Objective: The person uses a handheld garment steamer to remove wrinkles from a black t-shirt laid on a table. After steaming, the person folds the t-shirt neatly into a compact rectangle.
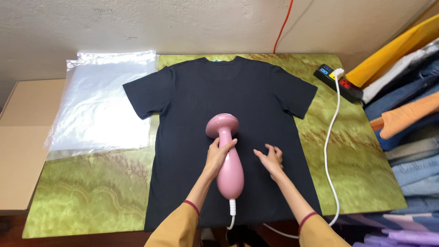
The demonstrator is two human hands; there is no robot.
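Observation:
A black T-shirt (219, 91) lies spread flat on a green marbled table (91, 192), collar towards the wall. My left hand (218, 154) grips the neck of a pink handheld garment steamer (227, 155). The steamer's round head rests face down on the middle of the shirt. My right hand (270, 160) lies just right of the steamer, fingers spread, pressing on the shirt fabric. A white cord (333, 137) leaves the steamer's base and runs up the right side of the table.
A stack of clear plastic bags (100, 105) lies left of the shirt. A black power strip (338, 82) with a white plug sits at the back right corner. Folded clothes (407, 119) pile up at the right. A cardboard box (18, 137) stands at the left.

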